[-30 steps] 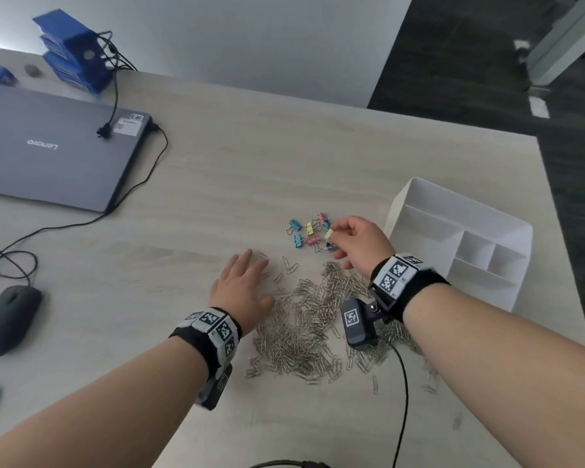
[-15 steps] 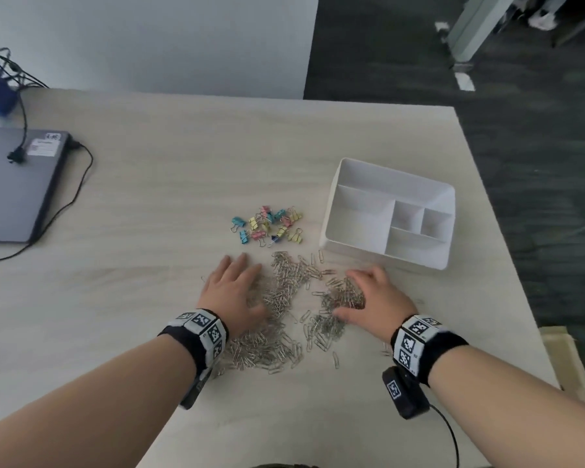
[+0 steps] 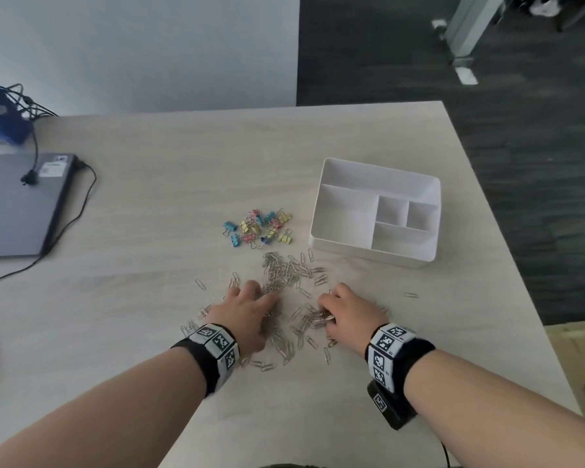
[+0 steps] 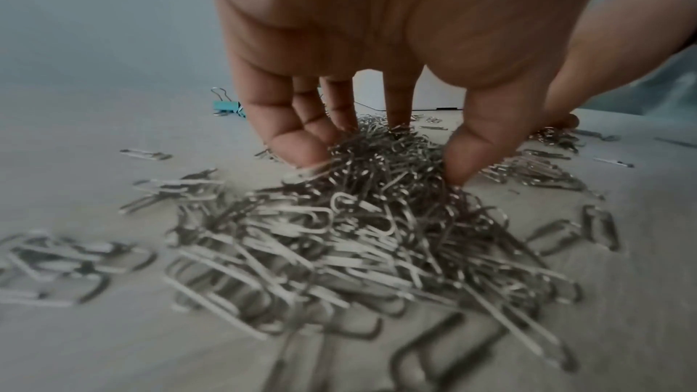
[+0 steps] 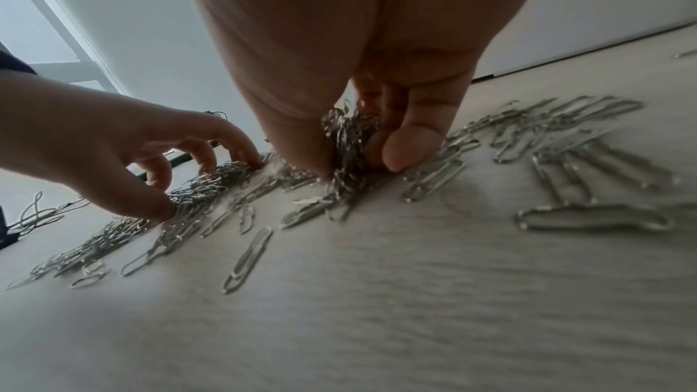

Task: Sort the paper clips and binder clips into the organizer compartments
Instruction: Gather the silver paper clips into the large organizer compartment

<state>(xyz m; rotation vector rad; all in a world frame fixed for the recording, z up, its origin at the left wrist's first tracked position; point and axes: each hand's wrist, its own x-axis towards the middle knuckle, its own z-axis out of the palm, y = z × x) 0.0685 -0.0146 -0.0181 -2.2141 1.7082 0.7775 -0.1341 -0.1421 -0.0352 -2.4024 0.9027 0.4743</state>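
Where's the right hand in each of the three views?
Head: right hand lower centre-right, gripping paper clips.
Left wrist: only its fingertips show at the right edge, behind the thumb.
Right wrist: top centre, clutching a bunch of clips.
Shared landmark: the paper clip pile.

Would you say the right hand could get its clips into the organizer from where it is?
Probably yes. The right hand grips paper clips, and the organizer sits open-topped just beyond it, with only loose clips on the table between.
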